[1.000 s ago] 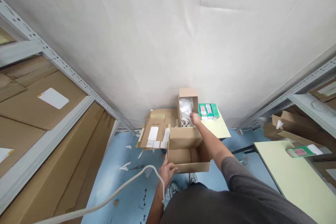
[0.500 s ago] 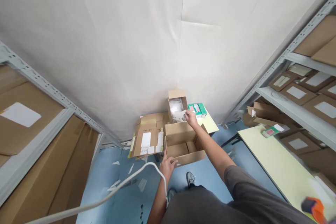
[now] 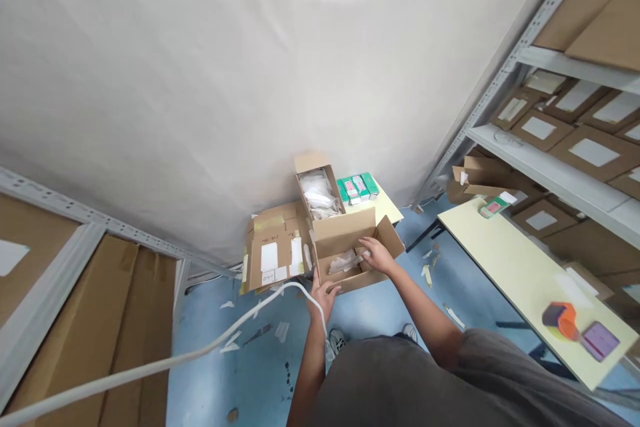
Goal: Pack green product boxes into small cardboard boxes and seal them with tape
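Shelving (image 3: 75,240) with flat cartons stands far left of the fingers, above a blue floor (image 3: 240,373). The left hand (image 3: 324,295) grips the near edge of an open cardboard box (image 3: 345,240). The right hand (image 3: 377,255) is inside that box, clasping a white packet (image 3: 345,260). Beyond them stands a white wall (image 3: 200,80); rightward, a pale table (image 3: 530,280).

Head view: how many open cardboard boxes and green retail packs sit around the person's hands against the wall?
Open brown cardboard boxes: 2, the near box and the far box of white bags
Flattened cardboard box: 1
Green retail packs: 3
Total: 6
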A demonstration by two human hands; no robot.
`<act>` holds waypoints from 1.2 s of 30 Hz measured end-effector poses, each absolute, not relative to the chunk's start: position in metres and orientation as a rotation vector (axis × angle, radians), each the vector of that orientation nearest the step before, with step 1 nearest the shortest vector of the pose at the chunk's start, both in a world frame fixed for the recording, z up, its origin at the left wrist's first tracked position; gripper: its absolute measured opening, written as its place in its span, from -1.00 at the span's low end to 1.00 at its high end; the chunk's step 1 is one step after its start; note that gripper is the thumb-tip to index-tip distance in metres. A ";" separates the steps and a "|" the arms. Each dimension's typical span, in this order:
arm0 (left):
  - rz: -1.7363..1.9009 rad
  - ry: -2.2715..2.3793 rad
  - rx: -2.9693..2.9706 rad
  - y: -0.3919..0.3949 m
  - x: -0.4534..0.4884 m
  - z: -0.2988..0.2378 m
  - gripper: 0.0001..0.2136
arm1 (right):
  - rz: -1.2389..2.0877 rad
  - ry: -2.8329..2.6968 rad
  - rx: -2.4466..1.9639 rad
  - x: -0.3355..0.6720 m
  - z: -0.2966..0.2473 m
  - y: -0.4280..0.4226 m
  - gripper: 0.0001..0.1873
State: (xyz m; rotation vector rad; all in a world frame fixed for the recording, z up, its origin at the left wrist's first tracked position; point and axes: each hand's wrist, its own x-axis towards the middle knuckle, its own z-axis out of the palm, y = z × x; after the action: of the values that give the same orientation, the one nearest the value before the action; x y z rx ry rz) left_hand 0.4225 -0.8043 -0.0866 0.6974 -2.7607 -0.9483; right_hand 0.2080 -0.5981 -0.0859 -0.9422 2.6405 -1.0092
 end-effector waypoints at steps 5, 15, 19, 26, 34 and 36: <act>-0.940 -2.780 0.584 -0.758 0.389 -0.076 -0.94 | -1.164 2.748 -0.914 0.185 -0.060 -0.524 -0.41; -1.038 -2.831 0.136 -0.584 0.262 -0.073 -0.94 | -1.311 2.965 -0.481 0.160 -0.043 -0.298 -0.34; -1.099 -2.962 -0.054 -0.492 0.211 -0.064 -0.94 | -1.378 3.010 -0.173 0.167 -0.044 -0.188 -0.32; -1.109 -3.077 -0.592 -0.371 0.148 -0.057 -0.91 | -1.435 3.116 0.443 0.209 -0.061 -0.057 -0.38; -1.152 -3.116 -0.959 -0.287 0.068 -0.054 -0.89 | -1.425 3.118 0.798 0.210 -0.068 -0.012 -0.42; -1.174 -3.091 -1.015 -0.269 0.043 -0.060 -0.91 | -1.411 3.127 0.855 0.203 -0.064 -0.001 -0.42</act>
State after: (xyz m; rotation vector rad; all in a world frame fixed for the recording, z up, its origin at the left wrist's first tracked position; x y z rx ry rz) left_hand 0.0428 -0.2695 -0.0599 -1.0151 -3.0915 -1.1736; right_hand 0.2035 -0.0011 -0.0638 0.8548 3.1269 -1.4106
